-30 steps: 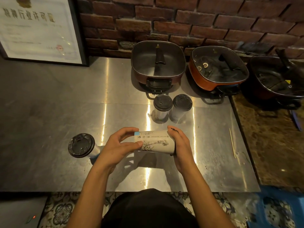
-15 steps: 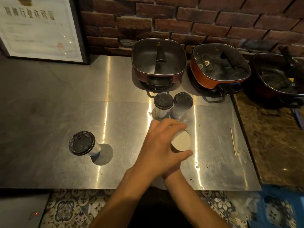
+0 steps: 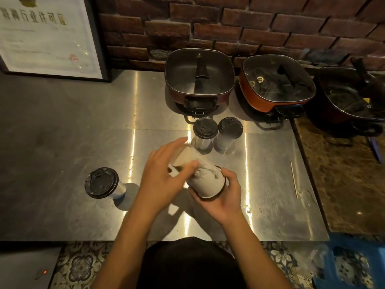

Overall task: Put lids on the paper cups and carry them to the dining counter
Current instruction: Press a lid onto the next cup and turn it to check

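paper cup [image 3: 205,182] — tilted between both hands | right hand [image 3: 228,198] grips dark-rimmed end; left hand [image 3: 164,177] pinches base

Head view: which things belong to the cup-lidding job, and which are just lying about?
Job: held cup, left hand, right hand, lone lidded cup, back-left cup, back-right cup.
Lying about: left pot, middle pot, right pot, stick, framed certificate.
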Motion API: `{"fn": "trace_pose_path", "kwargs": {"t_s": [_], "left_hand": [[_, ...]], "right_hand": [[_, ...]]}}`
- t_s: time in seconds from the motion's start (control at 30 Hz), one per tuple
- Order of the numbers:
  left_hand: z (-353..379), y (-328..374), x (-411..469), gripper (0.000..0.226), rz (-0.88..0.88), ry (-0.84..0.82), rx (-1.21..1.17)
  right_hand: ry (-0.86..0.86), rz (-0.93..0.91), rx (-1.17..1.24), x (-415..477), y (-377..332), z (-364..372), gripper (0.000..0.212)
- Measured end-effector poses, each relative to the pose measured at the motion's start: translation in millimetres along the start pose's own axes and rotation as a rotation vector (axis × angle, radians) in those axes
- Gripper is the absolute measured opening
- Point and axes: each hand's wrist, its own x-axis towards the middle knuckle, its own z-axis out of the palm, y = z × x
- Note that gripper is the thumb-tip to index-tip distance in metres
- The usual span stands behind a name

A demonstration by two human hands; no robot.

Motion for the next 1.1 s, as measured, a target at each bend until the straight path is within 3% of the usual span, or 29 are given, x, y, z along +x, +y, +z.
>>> {"fn": "trace_pose_path", "kwargs": {"t_s": [0.07,0.17,0.23,0.33,0.4,0.53,0.7,0.87,1.1], "left_hand": [[-10,-20,3,0.050,-0.103,-0.011,0.013],[-8,-38,-2,0.044,-0.080,0.019,0.269],[0,-41,-6,0.032,-0.110,0.031,0.235],[14,-43,-10,0.024,-0.180,0.020,0.052],[19,-52,-11,0.031,-0.234,-0.004,-0.017],[8,-83,-13,0.038,-0.402,0.016,-0.170],[-7,-114,-16,0.027,-0.561,0.116,-0.369],[-13,-132,-17,0.035,-0.661,0.170,-0.459],[-21,-143,-24,0.036,-0.695,0.141,-0.519]], "right_hand": [[0.045,-0.005,-0.196,-2,-4,8,0.040],[0.284,-0.089,-0.632,2,-8,22,0.044],[0.404,-0.182,-0.911,4,-3,32,0.047],[0.389,-0.274,-1.163,6,8,47,0.065],[0.345,-0.264,-1.215,15,15,50,0.064],[0.317,-0.182,-1.145,39,27,45,0.038],[0.331,-0.138,-1.148,64,50,39,0.030],[0.337,-0.111,-1.221,75,70,44,0.028],[0.346,-0.119,-1.303,74,81,40,0.029]]}}
